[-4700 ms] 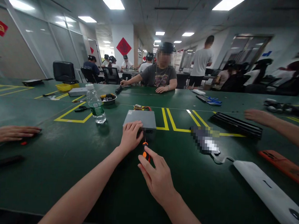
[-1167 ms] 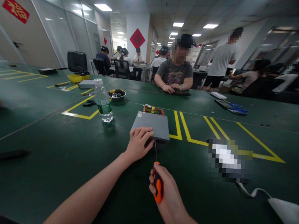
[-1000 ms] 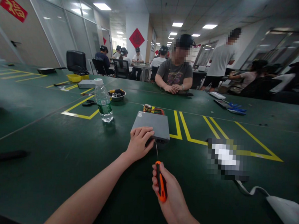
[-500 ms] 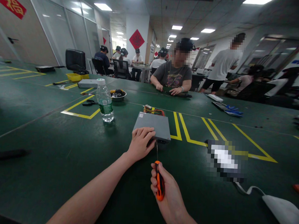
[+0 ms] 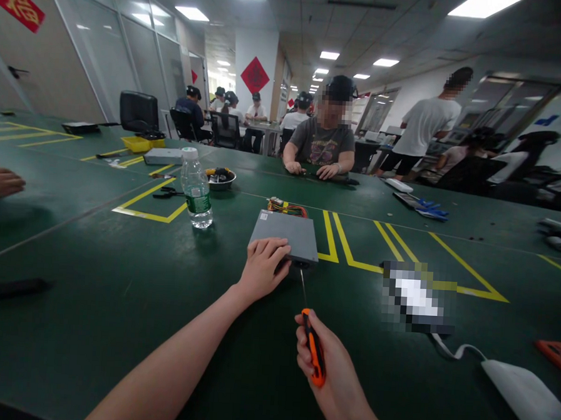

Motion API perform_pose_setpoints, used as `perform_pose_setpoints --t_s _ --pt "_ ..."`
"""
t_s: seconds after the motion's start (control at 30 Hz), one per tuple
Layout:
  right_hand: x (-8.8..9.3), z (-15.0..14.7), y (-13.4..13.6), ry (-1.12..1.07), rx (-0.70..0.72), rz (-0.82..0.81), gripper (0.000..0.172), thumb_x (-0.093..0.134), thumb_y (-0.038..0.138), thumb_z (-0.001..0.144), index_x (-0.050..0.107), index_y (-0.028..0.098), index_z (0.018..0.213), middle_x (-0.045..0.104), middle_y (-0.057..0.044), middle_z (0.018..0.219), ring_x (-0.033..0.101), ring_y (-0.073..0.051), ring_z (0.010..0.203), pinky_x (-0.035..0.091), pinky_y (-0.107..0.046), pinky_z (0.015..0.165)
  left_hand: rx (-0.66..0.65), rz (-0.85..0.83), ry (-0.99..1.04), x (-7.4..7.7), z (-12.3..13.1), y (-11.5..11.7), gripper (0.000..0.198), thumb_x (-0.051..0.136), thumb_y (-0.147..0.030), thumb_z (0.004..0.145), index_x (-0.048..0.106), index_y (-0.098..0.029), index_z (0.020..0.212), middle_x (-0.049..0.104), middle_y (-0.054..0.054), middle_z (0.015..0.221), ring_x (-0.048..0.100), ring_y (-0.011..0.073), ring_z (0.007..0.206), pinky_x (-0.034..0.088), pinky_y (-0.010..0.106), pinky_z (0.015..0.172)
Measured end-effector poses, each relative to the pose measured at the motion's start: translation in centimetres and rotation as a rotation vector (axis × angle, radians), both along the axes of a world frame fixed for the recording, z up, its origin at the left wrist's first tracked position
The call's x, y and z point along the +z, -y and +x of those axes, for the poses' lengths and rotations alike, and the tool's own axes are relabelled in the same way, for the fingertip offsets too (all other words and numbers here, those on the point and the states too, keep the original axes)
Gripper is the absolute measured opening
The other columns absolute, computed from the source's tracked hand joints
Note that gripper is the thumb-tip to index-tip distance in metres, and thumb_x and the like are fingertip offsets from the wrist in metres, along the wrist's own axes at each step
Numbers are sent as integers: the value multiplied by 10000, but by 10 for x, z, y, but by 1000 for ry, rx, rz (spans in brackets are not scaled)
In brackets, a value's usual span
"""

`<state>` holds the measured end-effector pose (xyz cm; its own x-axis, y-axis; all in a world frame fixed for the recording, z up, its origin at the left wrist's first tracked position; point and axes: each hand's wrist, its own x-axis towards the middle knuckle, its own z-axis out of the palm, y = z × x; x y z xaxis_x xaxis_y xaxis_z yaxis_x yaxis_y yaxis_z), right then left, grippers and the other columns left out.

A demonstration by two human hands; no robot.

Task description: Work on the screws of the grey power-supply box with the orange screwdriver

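Note:
A grey metal computer power supply [image 5: 292, 232] lies on the green table, with a bundle of coloured cables [image 5: 287, 207] at its far side. My left hand [image 5: 265, 269] holds its near left corner, fingers over the top and thumb at the front face. An orange and black screwdriver [image 5: 314, 349] is in my right hand [image 5: 331, 363], fingers wrapped round the handle. The screwdriver's thin shaft points up and away toward the front face of the power supply. Whether the tip touches it, I cannot tell.
Left of the power supply stands a water bottle [image 5: 197, 193], with a metal bowl of tools [image 5: 220, 178] behind it. A blurred-out device [image 5: 414, 295] lies to the right. Across the table sits a person [image 5: 325, 137]; another person's hand [image 5: 0, 184] shows at the left edge.
My right hand and the screwdriver have moved a little right and toward me, the tip shifting right along the front face. Another person's hand has come in at the left edge.

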<state>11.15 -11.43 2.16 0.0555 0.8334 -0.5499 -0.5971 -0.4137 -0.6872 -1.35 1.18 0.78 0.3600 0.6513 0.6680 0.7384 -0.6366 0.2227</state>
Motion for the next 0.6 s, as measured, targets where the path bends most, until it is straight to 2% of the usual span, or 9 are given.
perform_pose_setpoints --t_s 0.2,0.6 --pt "-3 7 -2 31 -66 41 359 709 432 626 593 131 785 496 39 560 365 -31 404 228 -151 362 13 21 13 0 1 0 232 508 -272 827 543 -248 1056 571 28 1173 462 211 1096 304 390 900" --pt "-6 6 -2 36 -77 36 371 705 444 630 593 131 795 499 37 569 364 -33 418 234 -147 366 1 0 7 0 0 0 223 483 -283 843 524 -244 1059 558 23 1196 445 207 1123 286 387 906"
